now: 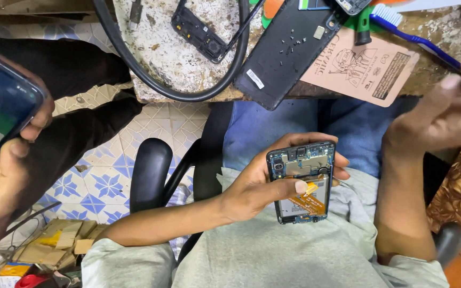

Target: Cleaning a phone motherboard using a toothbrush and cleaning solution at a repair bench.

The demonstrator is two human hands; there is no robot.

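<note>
Opened phone [301, 182], its back cover off and its circuit board and orange flex ribbon bare, lies face down in the left hand [262, 186] over the person's lap. The left fingers [301, 186] are curled around its edges, the thumb pressed across the middle of the board, so the grip is closed on it. The right hand [444, 112] is raised to the right, near the table [188, 58] edge, with its fingers loosely bent; whether they pinch anything cannot be told, as that part is blurred. On the table above lie a black back cover [284, 53] dotted with tiny screws, a pinkish printed card [364, 66] just beside it, a blue toothbrush [417, 37], a small black frame piece [198, 32] and a looped black cable [134, 69]. At the left edge, another person's hands [6, 170] hold a second phone [1, 106] with a lit screen, well apart from the opened one.
</note>
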